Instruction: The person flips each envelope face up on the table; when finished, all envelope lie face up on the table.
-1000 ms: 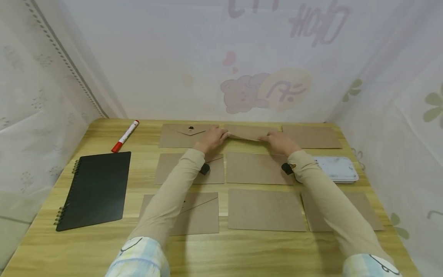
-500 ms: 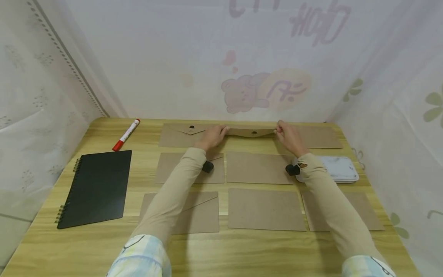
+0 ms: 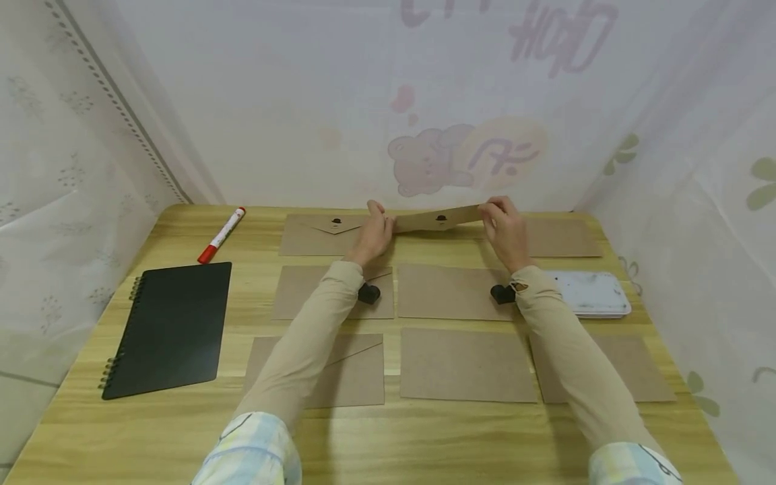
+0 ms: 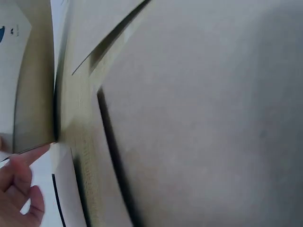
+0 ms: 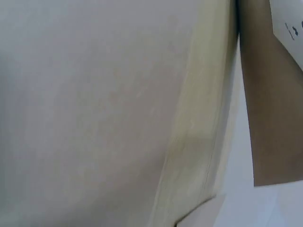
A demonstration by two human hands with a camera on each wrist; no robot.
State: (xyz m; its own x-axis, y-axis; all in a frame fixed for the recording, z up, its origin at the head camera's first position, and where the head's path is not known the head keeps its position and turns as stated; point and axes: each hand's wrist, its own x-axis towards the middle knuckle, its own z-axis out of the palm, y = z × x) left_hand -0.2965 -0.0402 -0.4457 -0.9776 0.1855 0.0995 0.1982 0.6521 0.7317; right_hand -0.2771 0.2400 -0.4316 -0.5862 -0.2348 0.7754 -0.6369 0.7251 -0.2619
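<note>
At the table's back middle, a brown kraft envelope (image 3: 439,221) is raised with its flap side and small hat print towards me. My left hand (image 3: 372,237) pinches its left end; in the left wrist view the fingers (image 4: 21,179) lie at the envelope's (image 4: 35,80) edge. My right hand (image 3: 506,232) pinches the other end, held a little higher. The right wrist view shows the lifted envelope (image 5: 270,104), but not that hand. Flap-up to the left lies another envelope (image 3: 300,241); to the right, a plain-side-up envelope (image 3: 564,239).
More envelopes lie in rows nearer me, including a middle one (image 3: 448,293) and a front one (image 3: 467,367). A black spiral notebook (image 3: 172,330) and red-capped marker (image 3: 222,236) lie left. A white flat case (image 3: 591,294) sits right. White curtains surround the table's back and sides.
The middle back envelope, plain side showing a second ago, has turned over to its flap side. Its right end has risen with my right hand; my left hand has stayed near the left end.
</note>
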